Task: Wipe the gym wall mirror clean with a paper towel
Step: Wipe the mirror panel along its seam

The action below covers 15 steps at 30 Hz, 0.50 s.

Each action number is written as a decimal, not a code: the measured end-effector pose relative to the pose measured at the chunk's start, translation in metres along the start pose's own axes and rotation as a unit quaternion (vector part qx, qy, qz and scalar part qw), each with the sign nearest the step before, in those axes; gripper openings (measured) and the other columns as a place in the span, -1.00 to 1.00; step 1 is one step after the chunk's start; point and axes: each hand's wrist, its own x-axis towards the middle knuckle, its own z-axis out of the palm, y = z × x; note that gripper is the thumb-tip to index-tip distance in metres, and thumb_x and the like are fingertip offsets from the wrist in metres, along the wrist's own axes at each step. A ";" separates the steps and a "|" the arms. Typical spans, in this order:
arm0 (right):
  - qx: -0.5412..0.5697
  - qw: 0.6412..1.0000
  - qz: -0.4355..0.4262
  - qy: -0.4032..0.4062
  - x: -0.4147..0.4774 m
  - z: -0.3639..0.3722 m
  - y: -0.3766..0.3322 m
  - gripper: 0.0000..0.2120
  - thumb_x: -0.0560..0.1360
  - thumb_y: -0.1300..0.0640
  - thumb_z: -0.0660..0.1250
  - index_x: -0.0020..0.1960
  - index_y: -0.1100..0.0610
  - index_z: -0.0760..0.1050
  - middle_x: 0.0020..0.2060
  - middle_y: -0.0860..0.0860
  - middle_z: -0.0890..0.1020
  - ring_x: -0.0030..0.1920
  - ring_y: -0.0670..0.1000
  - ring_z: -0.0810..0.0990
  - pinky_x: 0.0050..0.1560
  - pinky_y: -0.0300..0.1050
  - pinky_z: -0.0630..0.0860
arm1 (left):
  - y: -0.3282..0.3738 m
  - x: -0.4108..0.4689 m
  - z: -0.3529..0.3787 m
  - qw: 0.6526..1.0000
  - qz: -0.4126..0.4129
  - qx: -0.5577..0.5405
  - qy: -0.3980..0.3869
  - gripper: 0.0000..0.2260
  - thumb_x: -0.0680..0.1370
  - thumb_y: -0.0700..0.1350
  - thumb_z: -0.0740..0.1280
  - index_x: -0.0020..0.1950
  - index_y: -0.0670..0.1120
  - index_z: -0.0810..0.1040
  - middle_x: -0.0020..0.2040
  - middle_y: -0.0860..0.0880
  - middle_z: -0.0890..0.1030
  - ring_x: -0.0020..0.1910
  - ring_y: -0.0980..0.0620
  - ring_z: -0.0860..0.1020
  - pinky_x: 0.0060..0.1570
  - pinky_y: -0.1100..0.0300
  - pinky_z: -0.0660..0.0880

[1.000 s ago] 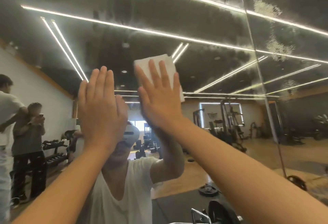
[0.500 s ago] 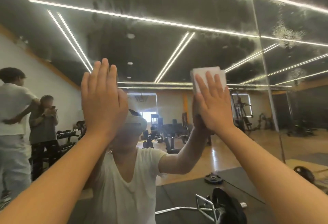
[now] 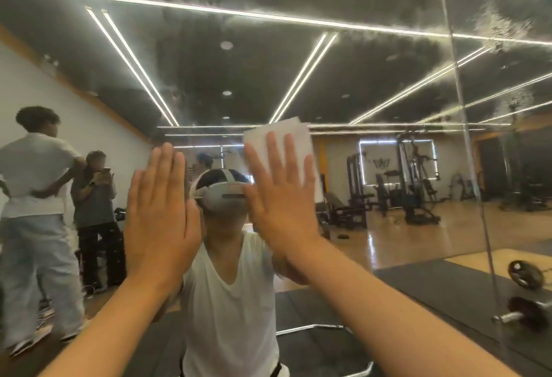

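The wall mirror (image 3: pixel 298 57) fills the view, smeared with hazy streaks across its upper half. My right hand (image 3: pixel 280 197) presses a folded white paper towel (image 3: pixel 294 137) flat against the glass at centre, fingers straight and spread. My left hand (image 3: pixel 161 212) lies flat on the mirror just left of it, fingers straight and together, holding nothing. My own reflection in a white shirt and headset shows between the two hands.
A vertical seam (image 3: pixel 466 149) divides the mirror panels at right; spray blotches (image 3: pixel 504 27) sit on the right panel. Reflected: two people (image 3: pixel 38 197) standing at left, weight machines (image 3: pixel 415 179) at the back, a barbell with plates (image 3: pixel 525 311) on black mats at lower right.
My right hand slid the towel right and then back left and lower on the glass. The view dropped, so both hands sit lower in frame. The left hand stayed pressed flat.
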 end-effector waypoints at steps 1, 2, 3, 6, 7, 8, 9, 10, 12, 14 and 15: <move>0.009 1.000 -0.023 -0.002 -0.007 0.004 -0.017 -0.46 0.68 -0.11 -0.09 0.64 -0.04 0.02 0.63 0.07 -0.05 0.61 0.13 -0.19 0.55 0.18 -0.23 | -0.001 -0.003 0.003 1.000 -0.001 0.010 -0.002 -0.41 0.59 -0.09 0.01 0.61 -0.23 0.07 0.63 -0.16 0.05 0.62 -0.07 -0.01 0.58 0.05 -0.17; 0.015 0.999 -0.044 0.000 -0.013 0.007 -0.032 -0.46 0.67 -0.11 -0.09 0.63 -0.05 0.04 0.63 0.07 -0.02 0.61 0.12 -0.17 0.55 0.16 -0.20 | -0.001 -0.003 0.005 1.000 -0.002 0.017 0.000 -0.42 0.59 -0.09 0.02 0.61 -0.23 0.07 0.62 -0.17 0.07 0.62 -0.09 0.00 0.58 0.04 -0.15; 0.019 0.998 -0.059 0.001 -0.016 0.008 -0.042 -0.46 0.66 -0.11 -0.08 0.63 -0.05 0.07 0.63 0.06 0.02 0.62 0.11 -0.14 0.55 0.14 -0.18 | 0.000 -0.002 0.006 1.000 -0.003 0.023 0.004 -0.42 0.59 -0.10 0.03 0.61 -0.23 0.07 0.62 -0.18 0.08 0.61 -0.10 0.02 0.58 0.03 -0.13; 0.034 0.996 -0.084 0.010 -0.007 -0.002 -0.040 -0.48 0.63 -0.10 -0.02 0.56 -0.06 0.26 0.56 0.05 0.26 0.56 0.10 0.08 0.44 0.05 0.01 | -0.001 -0.001 0.004 0.999 -0.003 0.037 -0.005 -0.43 0.60 -0.11 0.06 0.61 -0.21 0.05 0.62 -0.17 0.08 0.61 -0.09 0.01 0.58 0.00 -0.11; 0.017 0.995 -0.100 0.024 -0.001 -0.005 -0.034 -0.50 0.61 -0.09 0.01 0.52 -0.06 0.33 0.52 0.06 0.34 0.52 0.12 0.17 0.42 0.04 0.05 | -0.001 -0.001 0.004 0.999 -0.006 0.039 -0.010 -0.42 0.60 -0.11 0.07 0.61 -0.20 0.05 0.62 -0.16 0.08 0.61 -0.09 0.00 0.58 0.00 -0.11; -0.011 0.992 -0.123 0.031 0.006 -0.006 -0.028 -0.51 0.61 -0.08 0.03 0.50 -0.06 0.37 0.50 0.06 0.38 0.50 0.14 0.21 0.44 0.07 0.05 | -0.001 -0.001 0.004 0.999 -0.009 0.042 -0.014 -0.42 0.60 -0.12 0.08 0.61 -0.20 0.04 0.63 -0.16 0.07 0.62 -0.08 -0.01 0.58 0.02 -0.13; -0.038 0.988 -0.146 0.031 0.011 -0.006 -0.023 -0.51 0.61 -0.07 0.04 0.51 -0.04 0.36 0.51 0.07 0.36 0.52 0.15 0.20 0.49 0.12 0.02 | -0.001 -0.002 0.004 0.999 -0.010 0.044 -0.015 -0.42 0.60 -0.13 0.09 0.61 -0.19 0.04 0.63 -0.16 0.07 0.62 -0.08 -0.01 0.58 0.04 -0.16; -0.052 0.985 -0.165 0.026 0.014 -0.004 -0.020 -0.51 0.63 -0.06 0.05 0.54 -0.03 0.32 0.53 0.08 0.32 0.55 0.16 0.17 0.53 0.17 -0.02 | 0.000 -0.002 0.003 0.999 -0.009 0.042 -0.012 -0.42 0.60 -0.13 0.09 0.61 -0.19 0.04 0.63 -0.16 0.07 0.62 -0.08 -0.01 0.58 0.07 -0.18; -0.044 0.984 -0.170 0.019 0.014 0.003 -0.021 -0.49 0.65 -0.07 0.02 0.58 0.00 0.25 0.57 0.08 0.24 0.59 0.15 0.10 0.56 0.23 -0.04 | -0.001 -0.002 0.003 0.999 -0.006 0.038 -0.005 -0.42 0.60 -0.13 0.09 0.61 -0.20 0.06 0.62 -0.17 0.08 0.61 -0.08 0.00 0.57 0.09 -0.19; -0.034 0.989 -0.142 0.023 0.009 0.009 -0.026 -0.48 0.66 -0.10 -0.03 0.59 0.00 0.22 0.59 0.07 0.19 0.60 0.13 0.06 0.56 0.24 -0.04 | -0.001 -0.002 0.004 0.999 -0.004 0.038 -0.001 -0.42 0.59 -0.13 0.08 0.61 -0.21 0.07 0.62 -0.17 0.09 0.61 -0.09 0.01 0.58 0.08 -0.17; -0.029 0.992 -0.122 0.029 0.006 0.011 -0.029 -0.46 0.66 -0.13 -0.04 0.59 0.00 0.21 0.59 0.07 0.17 0.61 0.13 0.05 0.56 0.24 -0.04 | -0.001 -0.002 0.004 0.999 -0.002 0.039 0.000 -0.42 0.59 -0.13 0.07 0.61 -0.21 0.07 0.62 -0.17 0.09 0.61 -0.09 0.01 0.58 0.07 -0.17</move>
